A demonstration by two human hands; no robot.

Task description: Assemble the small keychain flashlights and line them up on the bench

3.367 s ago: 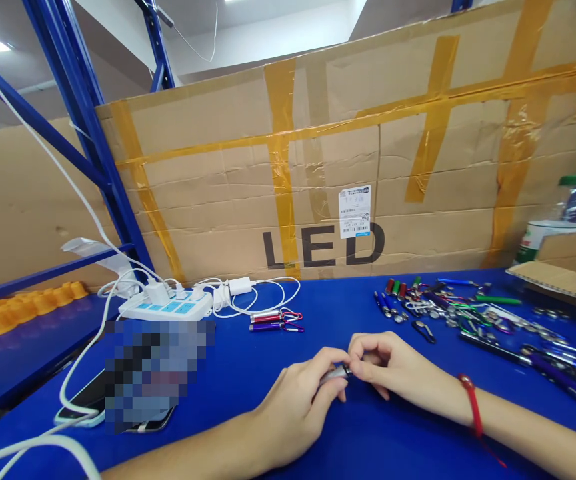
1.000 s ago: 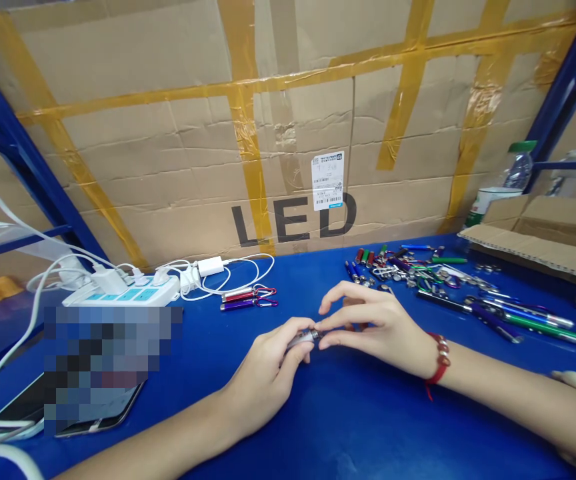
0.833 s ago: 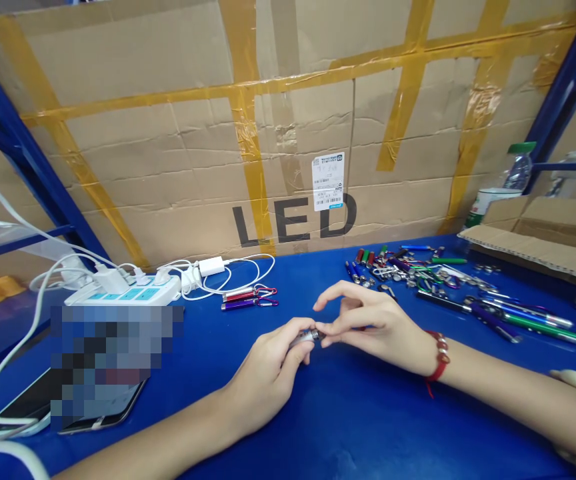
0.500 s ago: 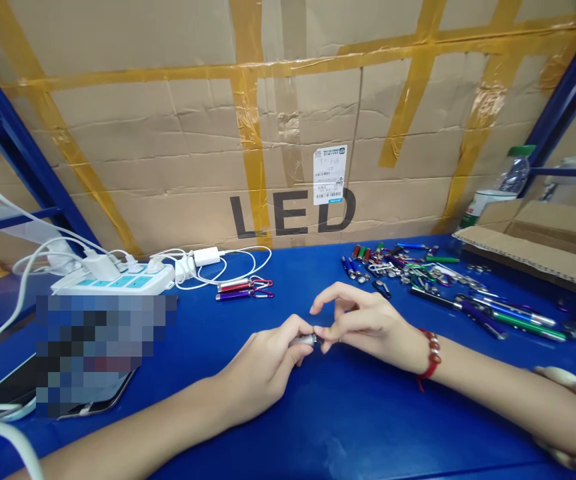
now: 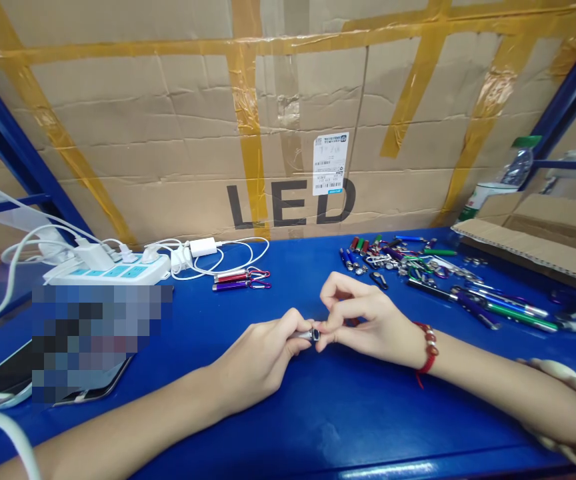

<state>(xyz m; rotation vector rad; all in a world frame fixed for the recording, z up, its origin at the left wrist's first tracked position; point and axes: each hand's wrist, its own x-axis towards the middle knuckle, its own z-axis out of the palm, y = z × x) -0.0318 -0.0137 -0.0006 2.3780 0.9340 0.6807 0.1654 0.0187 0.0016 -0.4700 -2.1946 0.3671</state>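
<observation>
silver tube (image 5: 305, 335) pinched in left hand (image 5: 264, 352), right hand (image 5: 377, 325), hold unclear, box (image 5: 533, 245), contents hidden

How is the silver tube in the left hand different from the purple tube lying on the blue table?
Colour: the silver tube is grey, with a dark end; the purple tube is mostly purple.
Support: the left hand grips the silver tube, while the purple tube lies on the blue table.
Visibility: fingers partly cover the silver tube; the purple tube's body is in plain view.
Shared: both look slim and shiny.
</observation>
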